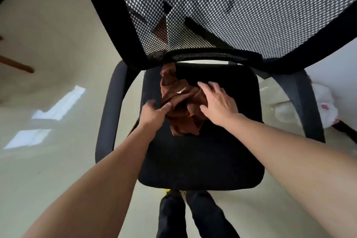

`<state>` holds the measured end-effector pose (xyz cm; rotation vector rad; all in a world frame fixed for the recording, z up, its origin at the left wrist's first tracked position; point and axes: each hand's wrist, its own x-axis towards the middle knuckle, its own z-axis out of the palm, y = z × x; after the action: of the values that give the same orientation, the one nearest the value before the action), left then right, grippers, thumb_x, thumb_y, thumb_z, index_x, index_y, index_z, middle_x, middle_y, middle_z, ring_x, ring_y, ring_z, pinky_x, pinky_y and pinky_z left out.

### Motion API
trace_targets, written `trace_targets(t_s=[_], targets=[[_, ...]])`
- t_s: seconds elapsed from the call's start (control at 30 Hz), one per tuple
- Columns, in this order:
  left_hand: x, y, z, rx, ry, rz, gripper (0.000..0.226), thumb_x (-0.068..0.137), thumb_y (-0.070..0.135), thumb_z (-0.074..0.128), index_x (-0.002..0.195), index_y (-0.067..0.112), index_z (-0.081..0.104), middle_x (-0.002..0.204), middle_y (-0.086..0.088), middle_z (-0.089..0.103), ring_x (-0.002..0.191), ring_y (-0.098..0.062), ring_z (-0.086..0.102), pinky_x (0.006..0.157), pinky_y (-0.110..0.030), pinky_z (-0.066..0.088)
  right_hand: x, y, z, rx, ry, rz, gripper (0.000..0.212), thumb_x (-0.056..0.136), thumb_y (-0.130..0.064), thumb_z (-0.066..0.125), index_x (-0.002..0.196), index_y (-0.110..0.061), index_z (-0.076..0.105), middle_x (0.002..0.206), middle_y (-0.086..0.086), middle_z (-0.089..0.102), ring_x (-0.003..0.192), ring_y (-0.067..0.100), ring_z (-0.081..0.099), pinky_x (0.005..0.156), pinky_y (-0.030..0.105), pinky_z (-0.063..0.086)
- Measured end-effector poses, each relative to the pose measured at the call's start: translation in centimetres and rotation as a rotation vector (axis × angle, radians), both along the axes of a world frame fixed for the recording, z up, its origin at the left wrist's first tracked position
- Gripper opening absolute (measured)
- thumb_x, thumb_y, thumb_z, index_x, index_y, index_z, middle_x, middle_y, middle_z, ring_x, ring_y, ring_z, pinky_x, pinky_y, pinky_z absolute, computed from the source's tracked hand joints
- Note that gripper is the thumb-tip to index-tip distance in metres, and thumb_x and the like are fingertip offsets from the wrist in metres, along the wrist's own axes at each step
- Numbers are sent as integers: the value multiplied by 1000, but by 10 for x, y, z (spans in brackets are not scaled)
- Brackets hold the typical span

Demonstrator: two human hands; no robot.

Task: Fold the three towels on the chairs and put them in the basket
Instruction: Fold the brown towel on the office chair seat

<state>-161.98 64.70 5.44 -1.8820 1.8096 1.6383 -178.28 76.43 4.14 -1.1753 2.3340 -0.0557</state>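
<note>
A crumpled brown towel (180, 102) lies on the black seat (202, 156) of an office chair, reaching up toward the gap under the mesh backrest (222, 9). My left hand (154, 112) is at the towel's left edge, thumb and fingers pinching the cloth. My right hand (218, 100) lies on the towel's right side with the fingers spread and fairly straight. No basket and no other towels are in view.
The chair's armrests (110, 114) curve down on both sides of the seat. A white plastic bag (318, 108) lies on the pale glossy floor at the right. A wooden leg (17, 64) pokes in at the left. My dark trouser legs (193, 216) stand before the seat.
</note>
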Motion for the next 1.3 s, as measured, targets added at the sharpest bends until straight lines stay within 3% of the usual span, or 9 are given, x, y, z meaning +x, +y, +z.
trace_targets(t_s=[0.1, 0.37, 0.57, 0.73, 0.83, 0.97, 1.07, 1.2, 1.3], targets=[[-4, 8, -27, 57, 62, 217, 5, 83, 16, 66, 79, 12, 65, 67, -2, 58, 61, -18, 53, 50, -20, 41, 7, 11, -27, -5, -90, -23, 43, 90, -18, 57, 132, -25, 52, 123, 7, 58, 107, 32, 59, 81, 38, 48], [9, 58, -31, 200, 82, 681, 18, 88, 12, 51, 70, 9, 50, 67, -6, 51, 62, -20, 48, 56, -29, 37, 37, 144, -29, 136, -179, -113, 19, 84, -34, 60, 102, -28, 63, 95, 0, 70, 89, 29, 67, 66, 34, 45], [36, 81, -30, 128, 25, 114, 22, 76, 31, 53, 66, 13, 60, 65, -3, 60, 67, -19, 55, 62, -33, 43, 51, 168, -25, 362, -191, -133, 22, 91, -27, 49, 105, -29, 67, 104, -1, 58, 101, 24, 60, 74, 33, 47], [30, 34, -58, 125, -29, 213, 35, 70, 53, 60, 76, 19, 64, 74, -6, 65, 75, -31, 63, 72, -44, 53, 11, 76, -36, -15, -101, -394, 31, 86, -37, 60, 115, -24, 61, 114, 4, 60, 107, 28, 58, 81, 38, 50], [2, 18, -60, 193, 105, 234, 23, 83, 33, 70, 91, 12, 65, 81, -7, 67, 72, -22, 61, 57, -27, 47, 8, 22, -45, 61, -273, -424, 51, 79, -52, 69, 121, -26, 58, 116, -1, 62, 106, 23, 61, 81, 34, 51], [-6, 28, -64, 238, 141, 310, 5, 82, 8, 61, 78, 9, 62, 73, -8, 65, 65, -22, 61, 57, -31, 52, 15, 34, -62, 128, -315, -575, 15, 91, -33, 61, 98, -21, 68, 104, 4, 68, 99, 28, 64, 73, 29, 46], [27, 45, -69, 138, -100, 163, 19, 72, 19, 52, 84, 13, 65, 79, -10, 67, 74, -30, 64, 67, -38, 55, -2, 64, -59, 38, -198, -810, 26, 95, -27, 53, 111, -10, 64, 117, 15, 65, 108, 34, 61, 88, 33, 46], [73, 66, -74, 139, -497, -317, 34, 72, 20, 50, 103, 17, 62, 97, -13, 65, 92, -36, 63, 82, -39, 54, -49, 68, -53, -114, -190, -1058, 27, 97, -26, 46, 107, -6, 60, 104, 17, 68, 73, 31, 69, 79, 40, 57], [77, 65, -73, 194, -572, -511, 48, 63, 31, 56, 109, 18, 62, 103, -10, 66, 96, -32, 63, 84, -38, 53, -67, 63, -50, -56, -124, -992, 27, 94, -31, 49, 104, -10, 62, 104, 14, 68, 89, 34, 66, 83, 40, 55]])
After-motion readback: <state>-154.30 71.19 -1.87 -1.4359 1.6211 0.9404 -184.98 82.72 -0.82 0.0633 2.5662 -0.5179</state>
